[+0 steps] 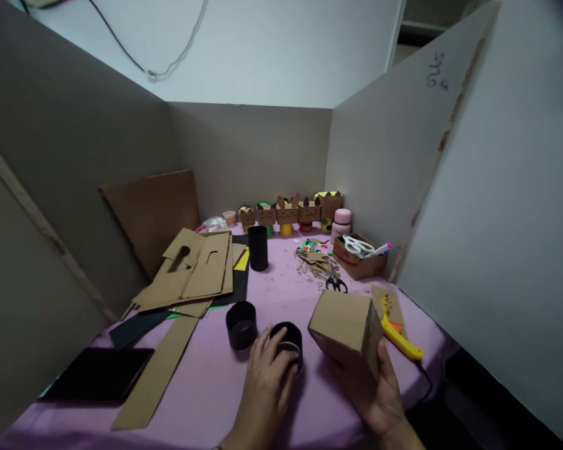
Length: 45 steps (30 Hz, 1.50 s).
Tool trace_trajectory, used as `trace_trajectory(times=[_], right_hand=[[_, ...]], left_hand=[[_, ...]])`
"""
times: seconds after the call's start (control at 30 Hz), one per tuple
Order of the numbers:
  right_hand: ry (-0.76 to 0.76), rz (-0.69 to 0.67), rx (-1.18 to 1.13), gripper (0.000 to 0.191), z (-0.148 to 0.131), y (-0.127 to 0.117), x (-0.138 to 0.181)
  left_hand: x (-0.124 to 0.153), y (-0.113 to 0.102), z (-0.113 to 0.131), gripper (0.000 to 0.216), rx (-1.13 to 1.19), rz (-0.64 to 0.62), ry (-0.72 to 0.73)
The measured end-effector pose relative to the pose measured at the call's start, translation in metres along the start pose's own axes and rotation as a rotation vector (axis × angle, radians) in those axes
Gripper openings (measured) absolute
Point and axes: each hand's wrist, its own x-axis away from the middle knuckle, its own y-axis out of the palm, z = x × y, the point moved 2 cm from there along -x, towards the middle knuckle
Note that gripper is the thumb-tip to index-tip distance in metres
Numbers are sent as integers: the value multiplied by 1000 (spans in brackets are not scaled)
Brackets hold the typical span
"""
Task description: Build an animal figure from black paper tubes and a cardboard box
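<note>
My right hand (378,400) holds up a closed cardboard box (341,315), with the thumb along its right side and the other fingers partly hidden beneath. My left hand (267,378) grips a short black paper ring (291,329) on the table, its fingertips reaching over the rim. Just left of it stands a second short black ring (241,337), apart from the hand. A taller black tube (258,253) is upright farther back.
Flat cardboard (206,269) and a dark tablet (98,375) lie left. A yellow glue gun (403,342) is at right, black-handled scissors (336,285) beyond the box. Behind are a cardboard tray (356,265), a pink bottle (341,222) and several cardboard-headed figures (288,215).
</note>
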Motion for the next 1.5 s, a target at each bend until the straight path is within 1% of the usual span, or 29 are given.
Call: trace_trajectory(times=[0.17,0.27,0.33,0.4,0.5,0.6,0.77,0.87,1.0,1.1,1.23,1.37,1.43,1.5], right_hand=[[-22,-1,12,38,1,-4,1],[-1,-7,5,39,1,-3,1],[22,11,-19,39,1,-2,2],[26,45,-44,38,0,-1,3],[9,77,-54,35,0,-1,4],[-5,76,-56,35,0,-2,3],[14,83,-79,35,1,-6,1],[53,27,-97,38,1,-13,-2],[114,-39,-103,37,1,-26,-6],[132,-39,-93,39,1,-33,-10],[101,-66,-10,43,2,-36,-15],[81,-131,40,45,2,-33,-15],[100,-152,45,47,2,-32,-14],[121,-159,35,49,2,-31,-12]], left_hand=[[-23,-19,-9,23,-70,-26,-16],[-31,-30,-13,21,-141,-84,-26],[-33,-36,-14,21,-170,-125,-21],[-33,-42,-17,23,-218,-139,-34],[-30,-50,-25,24,-284,-136,-104],[-28,-53,-34,24,-250,-192,-136],[-26,-52,-38,27,-163,-226,-100],[-25,-50,-39,27,-122,-224,-64],[-29,-52,-41,20,-156,-211,-30],[-45,-56,-41,16,-167,-215,-2],[-86,-55,-45,15,-211,-193,34],[-130,-42,-54,12,-278,-199,61],[-146,-34,-61,9,-309,-216,67],[-155,-26,-67,10,-328,-237,70]])
